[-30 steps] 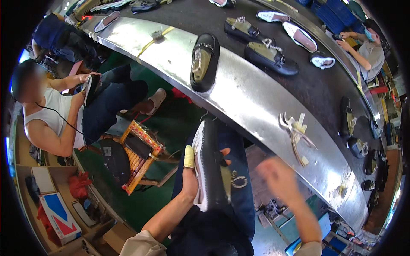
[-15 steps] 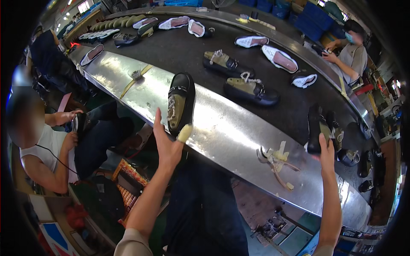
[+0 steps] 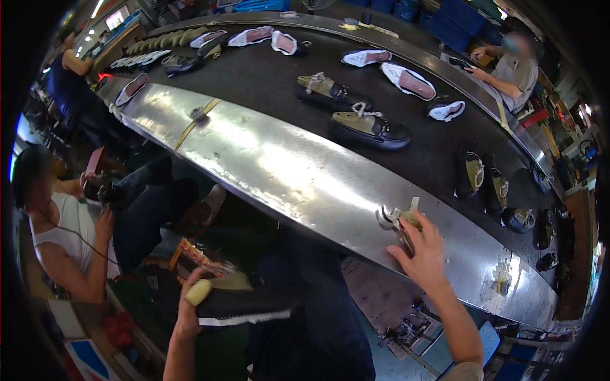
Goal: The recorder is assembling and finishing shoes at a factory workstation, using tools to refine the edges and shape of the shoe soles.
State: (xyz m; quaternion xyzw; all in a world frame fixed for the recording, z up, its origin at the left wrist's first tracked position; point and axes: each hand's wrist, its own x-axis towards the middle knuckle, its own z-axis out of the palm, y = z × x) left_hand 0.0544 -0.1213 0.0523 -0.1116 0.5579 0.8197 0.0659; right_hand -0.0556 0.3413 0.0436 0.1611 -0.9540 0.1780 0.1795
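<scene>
My left hand [image 3: 185, 312] grips a black shoe [image 3: 244, 306] low in front of my legs, its white sole edge turned downward. A pale yellow cover sits on that thumb. On the metal ledge [image 3: 279, 155], my right hand [image 3: 422, 254] has its fingers and thumb closed around the handles of metal pliers [image 3: 389, 218]; the fingers partly hide them. Beyond the ledge, black loafers with rope-like ties lie on the dark belt, among them a near loafer [image 3: 370, 131] and another loafer [image 3: 469, 170] at the right.
White-lined shoe uppers [image 3: 408, 81] lie farther back on the belt [image 3: 254, 82]. At the left sits a co-worker [image 3: 70, 228] holding a dark shoe; another co-worker [image 3: 508, 70] works across the belt. A person [image 3: 70, 82] stands at far left. Blue crates [image 3: 454, 25] are stacked behind.
My right hand has let go of a black shoe on the belt and come to the pliers. The shoe in my left hand has moved from above the ledge down toward my lap and turned sideways.
</scene>
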